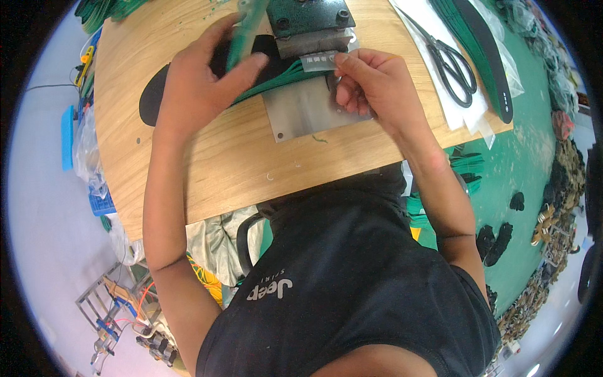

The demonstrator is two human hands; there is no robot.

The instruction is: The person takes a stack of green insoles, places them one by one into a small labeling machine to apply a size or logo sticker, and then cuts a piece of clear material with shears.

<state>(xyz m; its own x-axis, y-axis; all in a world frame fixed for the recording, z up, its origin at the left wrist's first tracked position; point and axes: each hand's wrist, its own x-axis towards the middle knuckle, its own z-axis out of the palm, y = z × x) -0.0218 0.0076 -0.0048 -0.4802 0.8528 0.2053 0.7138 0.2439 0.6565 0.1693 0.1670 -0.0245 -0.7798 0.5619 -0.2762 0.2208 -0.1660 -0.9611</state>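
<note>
My left hand (pixel 200 87) is over a black insole with a green underside (pixel 151 97), thumb and fingers spread apart. A blurred green strip-like thing (pixel 246 34) passes between the thumb and fingertips; I cannot make out whether they touch it. Between finger and thumb, my right hand (pixel 377 81) pinches a clear film strip with small white print (pixel 320 61). The strip lies at the front edge of a dark metal press block (pixel 311 19), above the layered green edges of insoles (pixel 276 80). Below them a grey metal plate (pixel 295 116) rests on the table.
Black scissors (pixel 455 75) lie on white sheets (pixel 433 38) at the right of the wooden table (pixel 226 169). Beside them is a stack of black and green insoles (pixel 487 60). More green pieces (pixel 103 12) sit at the far left. Black shoes (pixel 494 244) are on the green floor.
</note>
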